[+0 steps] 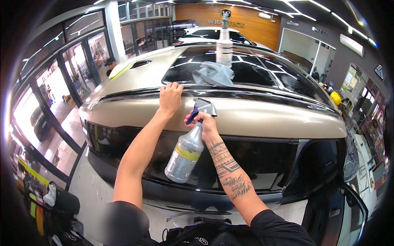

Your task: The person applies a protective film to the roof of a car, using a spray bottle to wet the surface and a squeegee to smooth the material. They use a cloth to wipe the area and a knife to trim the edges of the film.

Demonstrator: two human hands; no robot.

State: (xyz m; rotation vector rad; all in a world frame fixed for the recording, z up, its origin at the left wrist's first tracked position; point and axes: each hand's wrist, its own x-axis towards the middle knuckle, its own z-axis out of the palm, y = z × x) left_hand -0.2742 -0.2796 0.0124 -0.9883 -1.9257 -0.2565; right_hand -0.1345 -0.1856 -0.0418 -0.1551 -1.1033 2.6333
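My right hand (205, 123) grips the neck of a spray bottle (182, 160), with its dark trigger head (205, 107) above the fingers. The bottle is translucent grey with a yellow band and tilts in front of the car's side. My left hand (170, 97) reaches up to the dark roof edge by the glass panel's corner. Its fingers are bent and pressed together; what may lie beneath them is hidden. Beyond the hands, a crumpled grey cloth (213, 74) lies on the glass roof (254, 61). Behind it stands a second spray bottle (224, 47), whitish.
The car's satin beige roof rail (271, 119) and dark side windows (230, 160) run across the front. A person (111, 65) is at the far left side near a yellow-green item (121, 70). Another car (213, 36) stands behind. Loaded equipment (53, 205) is at lower left.
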